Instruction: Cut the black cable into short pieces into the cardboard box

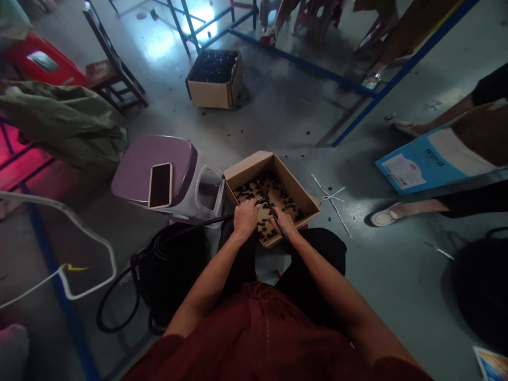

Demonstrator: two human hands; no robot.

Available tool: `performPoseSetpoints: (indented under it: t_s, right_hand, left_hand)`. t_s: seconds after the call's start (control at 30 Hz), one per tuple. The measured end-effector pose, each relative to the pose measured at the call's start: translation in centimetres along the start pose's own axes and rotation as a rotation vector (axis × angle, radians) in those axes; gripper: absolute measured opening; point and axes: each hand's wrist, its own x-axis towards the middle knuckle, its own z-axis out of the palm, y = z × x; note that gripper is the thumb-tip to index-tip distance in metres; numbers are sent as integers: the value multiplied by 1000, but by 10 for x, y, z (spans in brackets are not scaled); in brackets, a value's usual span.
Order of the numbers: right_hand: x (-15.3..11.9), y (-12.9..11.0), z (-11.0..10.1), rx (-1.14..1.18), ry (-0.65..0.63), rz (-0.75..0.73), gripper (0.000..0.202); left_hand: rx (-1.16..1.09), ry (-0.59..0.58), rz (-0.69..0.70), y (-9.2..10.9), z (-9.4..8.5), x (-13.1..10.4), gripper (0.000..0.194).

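Note:
My left hand point(246, 218) is closed round a black cable point(214, 221), whose short end sticks out past the fingers over an open cardboard box point(297, 182). Close beside it, my right hand point(283, 221) grips a long, thin dark tool point(278, 223); its exact kind is too small to make out. The tool's far end meets the area of the cable end. Many short black pieces point(291, 203) lie scattered on the box floor beneath both hands. The cable runs back left to a black coil point(170, 270) beside my left leg.
A purple-topped stool point(159, 151) bears a phone point(161, 185) on my left. Ahead stands a carton point(210, 92) full of dark pieces, near a blue table frame point(301, 64). White ties point(331, 198) and a blue box point(420, 161) lie right, near other people's feet.

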Motion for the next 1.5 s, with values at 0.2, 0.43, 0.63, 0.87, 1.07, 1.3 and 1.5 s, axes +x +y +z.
performPoseSetpoints:
  t_s: [0.2, 0.43, 0.63, 0.87, 1.07, 1.3, 1.5]
  right_hand:
    - [4, -10, -8, 643, -7, 157, 30]
    - [11, -19, -2, 882, 26, 112, 43]
    - [10, -23, -7, 839, 134, 32, 40]
    - [8, -26, -18, 922, 109, -30, 40]
    - [9, -27, -19, 1100, 58, -15, 46]
    - [10, -30, -21, 1143, 75, -36, 45]
    - [13, -30, -21, 1098, 133, -31, 48]
  left_hand:
    - [-57, 33, 57, 1, 3, 0, 26]
    - [-104, 54, 89, 4, 9, -2, 30]
    - [-126, 63, 127, 2, 10, -2, 30]
    - [-257, 80, 164, -6, 12, 1, 23]
    - [-350, 27, 184, -12, 14, 5, 26]
    - [-382, -3, 239, -12, 15, 4, 33]
    - [-410, 4, 204, -8, 11, 3, 33]
